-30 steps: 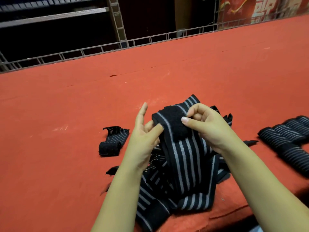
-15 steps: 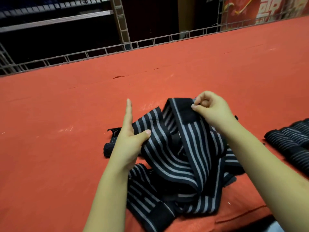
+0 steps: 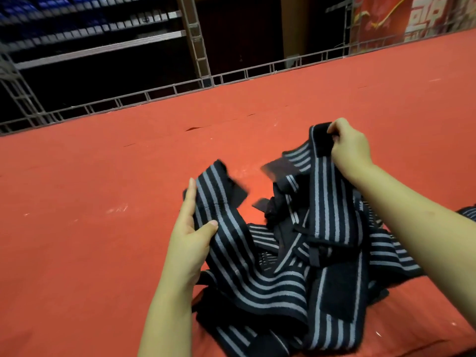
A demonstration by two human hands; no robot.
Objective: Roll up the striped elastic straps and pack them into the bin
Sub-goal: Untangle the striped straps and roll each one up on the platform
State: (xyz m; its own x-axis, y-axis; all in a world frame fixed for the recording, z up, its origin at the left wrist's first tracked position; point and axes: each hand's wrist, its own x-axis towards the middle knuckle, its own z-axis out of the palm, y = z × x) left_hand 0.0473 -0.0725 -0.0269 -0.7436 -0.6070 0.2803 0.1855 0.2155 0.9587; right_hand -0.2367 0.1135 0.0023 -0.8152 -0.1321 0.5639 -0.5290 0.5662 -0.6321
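Note:
A tangle of black elastic straps with grey stripes [image 3: 296, 258] lies on the red table [image 3: 103, 228] in front of me. My right hand [image 3: 347, 145] pinches the black end patch of one strap and holds it up at the far right of the pile. My left hand [image 3: 190, 233] holds another stretch of strap between thumb and straight fingers at the pile's left side; the strap's free end [image 3: 221, 184] sticks up past the fingertips. No bin is in view.
A low wire rail [image 3: 180, 88] runs along the table's far edge, with dark shelving [image 3: 90, 34] behind it. A striped piece [image 3: 467, 212] shows at the right edge, behind my right forearm. Bare red cloth lies to the left and beyond the pile.
My right hand has carried its strap end up and to the right. My left hand has taken hold of a strap stretch and drawn it left. The rolled straps have mostly left the view.

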